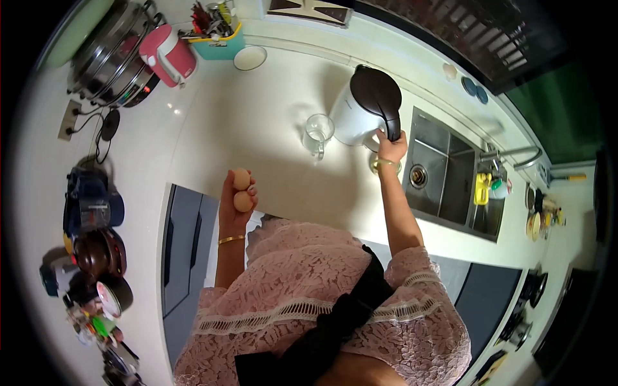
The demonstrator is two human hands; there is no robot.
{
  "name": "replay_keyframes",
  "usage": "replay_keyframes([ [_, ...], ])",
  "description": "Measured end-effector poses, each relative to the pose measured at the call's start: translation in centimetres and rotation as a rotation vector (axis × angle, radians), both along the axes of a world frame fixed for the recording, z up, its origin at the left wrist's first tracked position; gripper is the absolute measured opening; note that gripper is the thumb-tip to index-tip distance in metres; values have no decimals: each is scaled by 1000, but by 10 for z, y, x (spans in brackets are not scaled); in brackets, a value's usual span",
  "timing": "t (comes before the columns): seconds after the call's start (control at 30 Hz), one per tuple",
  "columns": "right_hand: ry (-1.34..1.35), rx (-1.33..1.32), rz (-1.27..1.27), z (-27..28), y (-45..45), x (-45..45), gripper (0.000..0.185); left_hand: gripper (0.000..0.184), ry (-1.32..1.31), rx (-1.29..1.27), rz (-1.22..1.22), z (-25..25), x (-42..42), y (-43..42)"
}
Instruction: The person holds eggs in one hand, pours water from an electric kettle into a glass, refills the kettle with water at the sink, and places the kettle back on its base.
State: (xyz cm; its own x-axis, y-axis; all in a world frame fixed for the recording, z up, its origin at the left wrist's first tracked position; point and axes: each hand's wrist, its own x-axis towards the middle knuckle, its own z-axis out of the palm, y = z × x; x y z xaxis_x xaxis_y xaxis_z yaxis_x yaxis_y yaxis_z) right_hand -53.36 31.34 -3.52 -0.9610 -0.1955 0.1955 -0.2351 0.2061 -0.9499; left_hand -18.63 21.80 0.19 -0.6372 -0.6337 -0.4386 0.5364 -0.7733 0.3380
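My left hand (235, 204) is closed around two brown eggs (242, 179), one above the other, over the front edge of the white counter. My right hand (393, 148) grips the handle of a white kettle (351, 116) with a dark lid. The kettle looks upright, near the left side of the sink. Just left of the kettle stands a clear glass mug (318, 132), its handle toward me. Whether the kettle's base touches the counter, I cannot tell.
A steel sink (440, 168) with a faucet (515, 154) lies to the right. At the back left are a white dish (250, 58), a teal utensil box (217, 49), a pink kettle (167, 56) and a steamer (116, 55). Pots (96, 254) line the left side.
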Motion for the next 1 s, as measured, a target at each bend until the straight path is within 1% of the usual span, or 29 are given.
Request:
replay_keyframes([
  [0.03, -17, -58, 24, -5, -3, -10, 27, 39, 6, -12, 7, 2, -4, 5],
  [0.07, 14, -75, 90, 9, -3, -12, 26, 39, 11, -20, 13, 4, -7, 9],
  [0.13, 99, 73, 137, 24, -6, -35, 25, 40, -36, -28, 61, 4, -9, 17],
  [0.2, 183, 171, 245, 40, -14, -64, 25, 40, -89, -22, 112, 5, -10, 28],
  [0.3, 339, 226, 475, 65, -26, -95, 25, 41, -212, -3, 191, 8, -12, 36],
  [0.4, 432, 310, 676, 106, -35, -101, 23, 41, -239, 0, 253, 12, -11, 44],
  [0.43, 478, 350, 726, 119, -37, -100, 21, 40, -207, -4, 261, 11, -10, 45],
  [0.5, 641, 417, 813, 145, -42, -90, 19, 38, -192, 23, 290, 14, -11, 47],
  [0.53, 707, 453, 846, 151, -44, -87, 18, 35, -178, 36, 295, 15, -11, 47],
  [0.57, 708, 457, 855, 159, -44, -82, 18, 34, -175, 32, 293, 13, -11, 47],
  [0.63, 788, 570, 943, 171, -44, -69, 18, 34, -173, 40, 291, 11, -11, 46],
  [0.67, 789, 573, 943, 174, -43, -65, 18, 35, -171, 41, 282, 10, -11, 45],
  [0.73, 828, 660, 1002, 179, -41, -57, 19, 35, -156, 30, 269, 8, -9, 42],
  [0.77, 879, 698, 1012, 180, -39, -54, 22, 35, -143, 18, 260, 8, -8, 41],
  [1.0, 904, 849, 1013, 188, -37, -29, 25, 37, -117, 11, 210, 3, 2, 28],
])
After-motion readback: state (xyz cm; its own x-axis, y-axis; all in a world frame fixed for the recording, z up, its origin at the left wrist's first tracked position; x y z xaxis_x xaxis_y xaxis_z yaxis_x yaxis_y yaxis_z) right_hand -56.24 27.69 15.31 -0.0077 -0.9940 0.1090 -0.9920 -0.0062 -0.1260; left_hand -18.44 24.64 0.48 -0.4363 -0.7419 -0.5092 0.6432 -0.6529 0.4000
